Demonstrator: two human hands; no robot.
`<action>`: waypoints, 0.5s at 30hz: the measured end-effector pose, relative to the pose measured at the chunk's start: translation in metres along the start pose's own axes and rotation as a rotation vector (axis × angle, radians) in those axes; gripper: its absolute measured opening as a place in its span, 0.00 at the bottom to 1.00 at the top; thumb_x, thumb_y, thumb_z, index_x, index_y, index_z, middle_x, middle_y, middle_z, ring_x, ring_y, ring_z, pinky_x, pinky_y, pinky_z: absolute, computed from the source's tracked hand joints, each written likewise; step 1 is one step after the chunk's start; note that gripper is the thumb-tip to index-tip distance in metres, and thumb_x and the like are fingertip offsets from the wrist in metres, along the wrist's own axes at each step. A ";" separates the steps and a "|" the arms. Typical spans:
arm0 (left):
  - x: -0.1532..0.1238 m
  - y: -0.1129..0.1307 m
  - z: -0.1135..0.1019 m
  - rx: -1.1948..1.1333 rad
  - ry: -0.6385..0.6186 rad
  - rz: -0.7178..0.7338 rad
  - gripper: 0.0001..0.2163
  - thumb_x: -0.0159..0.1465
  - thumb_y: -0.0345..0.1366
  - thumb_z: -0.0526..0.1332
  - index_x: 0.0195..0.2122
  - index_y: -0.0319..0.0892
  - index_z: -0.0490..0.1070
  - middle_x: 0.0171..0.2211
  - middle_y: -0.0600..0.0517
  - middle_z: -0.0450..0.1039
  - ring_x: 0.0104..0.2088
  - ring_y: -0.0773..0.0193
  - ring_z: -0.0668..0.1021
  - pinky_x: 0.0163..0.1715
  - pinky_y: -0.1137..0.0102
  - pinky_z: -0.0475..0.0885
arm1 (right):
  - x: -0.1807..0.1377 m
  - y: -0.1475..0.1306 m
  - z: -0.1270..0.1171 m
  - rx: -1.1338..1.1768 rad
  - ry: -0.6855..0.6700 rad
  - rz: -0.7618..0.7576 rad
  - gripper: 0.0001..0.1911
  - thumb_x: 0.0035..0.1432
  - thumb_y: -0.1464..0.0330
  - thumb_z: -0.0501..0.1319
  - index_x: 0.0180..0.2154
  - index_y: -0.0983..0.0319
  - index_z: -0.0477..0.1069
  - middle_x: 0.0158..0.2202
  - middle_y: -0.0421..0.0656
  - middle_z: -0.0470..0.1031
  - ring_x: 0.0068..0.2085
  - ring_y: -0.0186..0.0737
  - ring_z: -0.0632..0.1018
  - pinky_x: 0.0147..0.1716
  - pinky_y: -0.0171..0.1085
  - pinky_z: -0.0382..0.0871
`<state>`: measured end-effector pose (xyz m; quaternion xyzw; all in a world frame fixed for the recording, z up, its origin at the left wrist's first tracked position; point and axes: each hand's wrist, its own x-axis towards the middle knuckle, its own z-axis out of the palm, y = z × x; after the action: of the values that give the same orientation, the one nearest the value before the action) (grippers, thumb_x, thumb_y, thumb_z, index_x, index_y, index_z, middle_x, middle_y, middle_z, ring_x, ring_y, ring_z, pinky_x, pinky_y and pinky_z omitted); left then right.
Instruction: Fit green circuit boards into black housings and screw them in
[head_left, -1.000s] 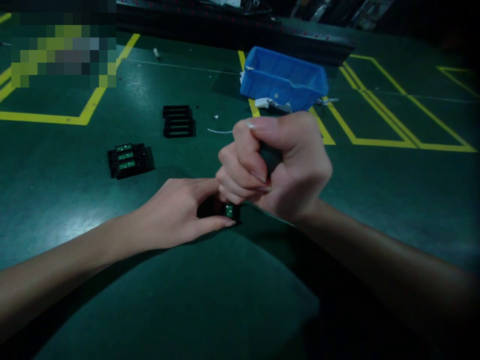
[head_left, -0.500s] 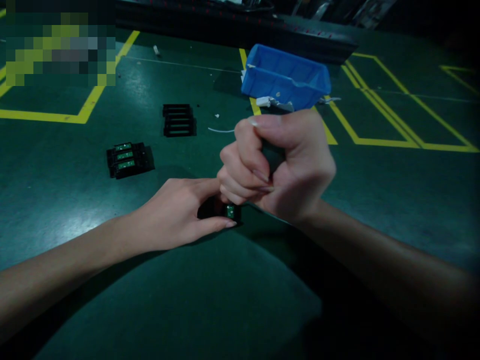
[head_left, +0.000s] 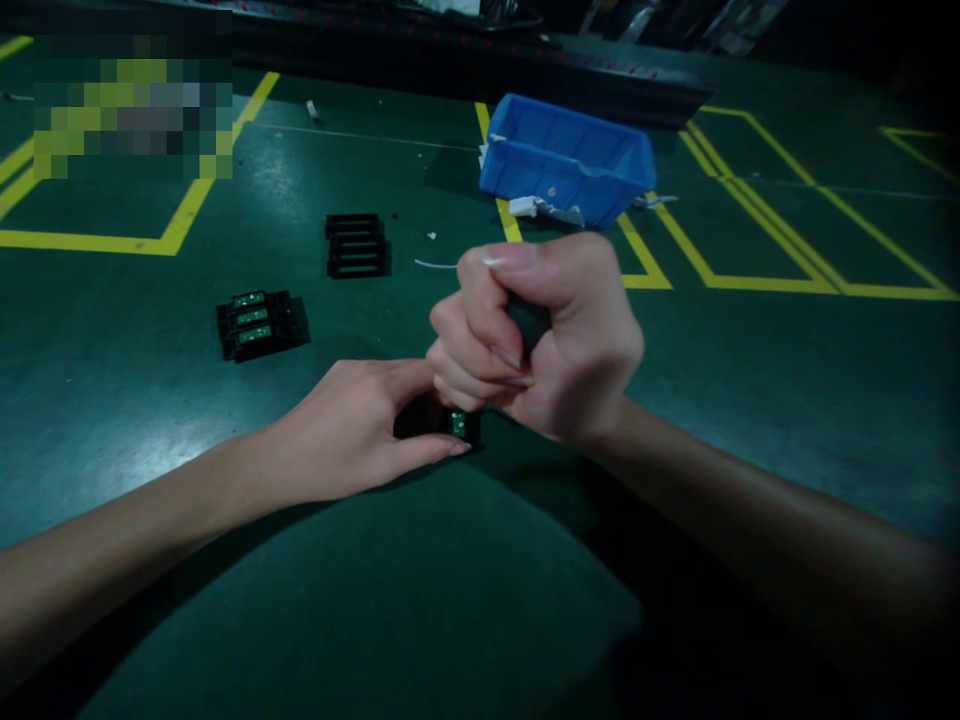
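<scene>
My left hand (head_left: 367, 425) is closed at the middle of the green surface, its thumb and fingers pinching a small green circuit board (head_left: 458, 424) in a dark holder. Most of that piece is hidden beneath my hands. Directly above it, my right hand (head_left: 544, 335) makes a fist around a dark-handled tool (head_left: 529, 322). Only the dark end of the handle shows between thumb and fingers; its lower part is out of sight behind the hand.
Left of my hands lies a black frame with green boards (head_left: 253, 318) in it. A slotted black frame (head_left: 355, 246) is farther back. Behind the right hand stands a blue bin (head_left: 566, 165), with white scraps (head_left: 525, 207) by it. Yellow tape lines (head_left: 90, 241) mark the surface.
My right fist has shifted slightly left and down in view, still around the dark handle. The left hand keeps its grip on the circuit board.
</scene>
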<state>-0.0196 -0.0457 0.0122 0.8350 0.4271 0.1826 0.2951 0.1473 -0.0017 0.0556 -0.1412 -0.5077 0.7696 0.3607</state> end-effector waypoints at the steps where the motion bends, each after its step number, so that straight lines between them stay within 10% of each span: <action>1: 0.000 0.000 0.000 -0.009 0.002 -0.005 0.16 0.66 0.49 0.63 0.44 0.41 0.74 0.36 0.52 0.78 0.32 0.63 0.78 0.31 0.70 0.67 | 0.000 0.001 0.000 0.014 0.007 -0.008 0.27 0.69 0.72 0.47 0.15 0.61 0.56 0.14 0.35 0.52 0.15 0.30 0.54 0.15 0.33 0.50; 15: -0.002 -0.002 0.001 -0.023 0.015 0.020 0.16 0.66 0.49 0.63 0.43 0.41 0.74 0.36 0.53 0.78 0.32 0.63 0.78 0.31 0.69 0.67 | -0.002 -0.006 0.002 -0.043 0.000 0.039 0.28 0.69 0.74 0.45 0.14 0.61 0.54 0.13 0.36 0.51 0.14 0.30 0.53 0.15 0.34 0.51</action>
<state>-0.0208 -0.0466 0.0100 0.8345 0.4187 0.1965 0.2995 0.1502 -0.0028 0.0612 -0.1588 -0.5213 0.7653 0.3427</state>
